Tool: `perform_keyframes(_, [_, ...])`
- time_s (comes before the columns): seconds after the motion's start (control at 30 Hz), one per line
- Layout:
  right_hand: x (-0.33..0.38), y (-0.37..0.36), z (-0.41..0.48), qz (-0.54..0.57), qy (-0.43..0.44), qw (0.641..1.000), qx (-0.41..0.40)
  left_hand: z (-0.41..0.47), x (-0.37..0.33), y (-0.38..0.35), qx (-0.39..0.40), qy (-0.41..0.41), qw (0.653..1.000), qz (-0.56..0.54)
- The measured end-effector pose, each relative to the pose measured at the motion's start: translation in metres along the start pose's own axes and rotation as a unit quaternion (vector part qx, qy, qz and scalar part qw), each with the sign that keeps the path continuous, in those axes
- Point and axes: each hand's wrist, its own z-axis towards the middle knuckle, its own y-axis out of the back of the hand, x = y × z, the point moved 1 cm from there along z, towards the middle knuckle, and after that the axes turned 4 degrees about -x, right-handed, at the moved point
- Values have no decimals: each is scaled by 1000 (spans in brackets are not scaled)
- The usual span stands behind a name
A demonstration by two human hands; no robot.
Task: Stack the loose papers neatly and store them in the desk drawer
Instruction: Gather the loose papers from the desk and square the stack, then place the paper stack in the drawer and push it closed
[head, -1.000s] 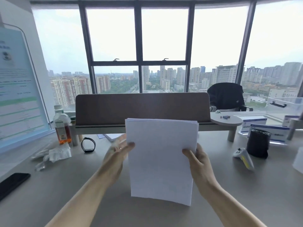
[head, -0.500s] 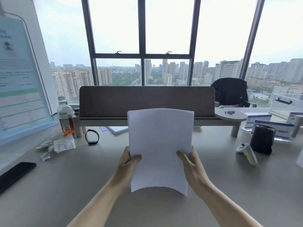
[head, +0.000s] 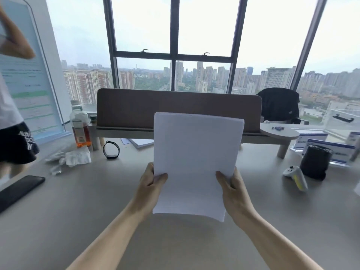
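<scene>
Stack of white papers (head: 196,162) held upright over the grey desk (head: 78,211), bottom edge bowed and off the surface. Left hand (head: 151,189) grips the lower left edge, thumb on the front sheet; right hand (head: 232,189) grips the lower right edge the same way. Behind the stack – a brown desk divider (head: 175,108) on a raised shelf. Left side: bottle of orange liquid (head: 79,126), crumpled tissue (head: 78,158), black smartwatch (head: 111,150), black phone (head: 18,190) near the desk edge. Right side: white controller (head: 295,177) just beside a black cylindrical container (head: 315,162), blue-and-white sign holders (head: 331,151) behind it. Another person (head: 11,117) partly in view at far left – blurred.
</scene>
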Motion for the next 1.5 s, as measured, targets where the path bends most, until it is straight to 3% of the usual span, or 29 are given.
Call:
perform_keyframes(0.13, [-16, -1, -18, -16, -46, 996, 77, -6, 22, 6, -20, 39, 999, -8])
perform_keyframes(0.2, [-24, 0, -19, -34, -41, 996, 65, -4, 26, 7, -18, 33, 999, 3])
perform_keyframes(0.37, [-17, 8, -26, -87, -13, 996, 23, -18, 18, -6, -32, -99, 982, 160])
perform_keyframes(0.47, [11, 37, -28, -71, -1, 997, -5, -24, -8, -22, 3, -142, 981, 132])
perform_keyframes(0.57, [34, 87, -29, -48, -26, 998, -7, -31, -32, -55, 97, -56, 992, -56])
perform_keyframes(0.63, [37, 127, -44, -30, -55, 998, 0, -50, -37, -92, 178, 37, 972, -150])
perform_keyframes(0.73, [34, 188, -78, -36, -116, 992, -25, -84, -30, -151, 254, 183, 936, -164])
perform_keyframes(0.87, [23, 276, -131, -95, -234, 964, -81, -133, -14, -230, 272, 223, 927, -132])
perform_keyframes(0.97, [28, 345, -185, -56, -282, 948, -140, -177, -12, -285, 306, 236, 913, -128])
perform_keyframes(1.07, [41, 386, -258, 104, -293, 927, -211, -218, -11, -337, 319, 252, 903, -139])
perform_keyframes(1.13, [40, 390, -300, 244, -240, 894, -290, -245, -10, -370, 319, 263, 899, -143])
perform_keyframes(1.2, [29, 379, -325, 309, -188, 858, -366, -273, -3, -400, 318, 271, 897, -143])
perform_keyframes(1.4, [3, 386, -343, 174, -219, 816, -506, -350, 19, -438, 394, 230, 885, -94])
perform_keyframes(1.5, [-3, 410, -371, 117, -249, 793, -543, -365, 38, -447, 458, 309, 831, -72])
